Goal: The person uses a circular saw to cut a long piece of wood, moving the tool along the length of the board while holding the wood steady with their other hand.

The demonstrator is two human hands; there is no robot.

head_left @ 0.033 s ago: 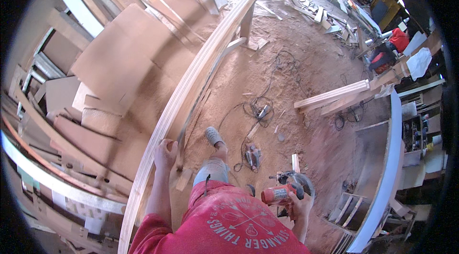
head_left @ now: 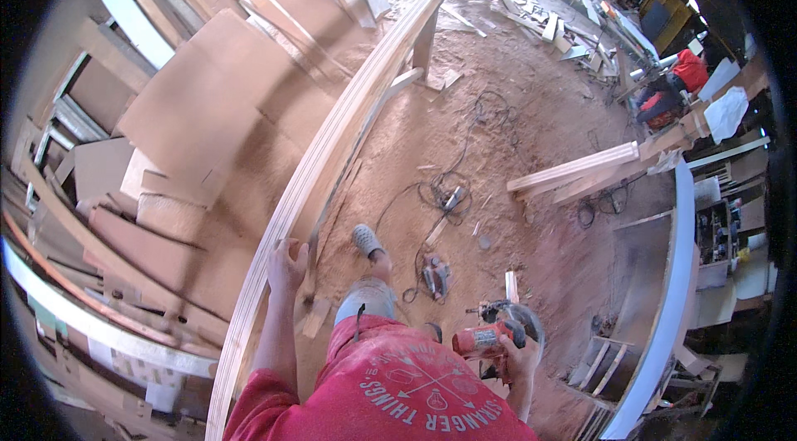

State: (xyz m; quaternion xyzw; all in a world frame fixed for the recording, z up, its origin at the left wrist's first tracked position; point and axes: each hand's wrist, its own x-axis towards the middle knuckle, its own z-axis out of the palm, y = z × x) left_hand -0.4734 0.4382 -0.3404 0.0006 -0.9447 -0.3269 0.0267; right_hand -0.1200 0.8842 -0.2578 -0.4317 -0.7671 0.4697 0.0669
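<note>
A long wooden plank with grooves along its face runs from the lower left to the far centre, held up off the floor. At its right edge is my left hand, the fingers curled against the wood. My right hand is closed around a red power tool with dark parts and a rounded grey piece, low at my right side. The tool's underside is partly hidden. A dusty red-and-grey power tool lies on the floor ahead of my foot.
Cables coil over the sawdust-covered floor. Another grooved timber rests on a support to the right, near a white-edged panel. Brown boards lean at left. Offcuts litter the far floor. A person in red is at far right.
The view has shifted very slightly. Both hands stay where they were, the left at the plank and the right on the red power tool.
</note>
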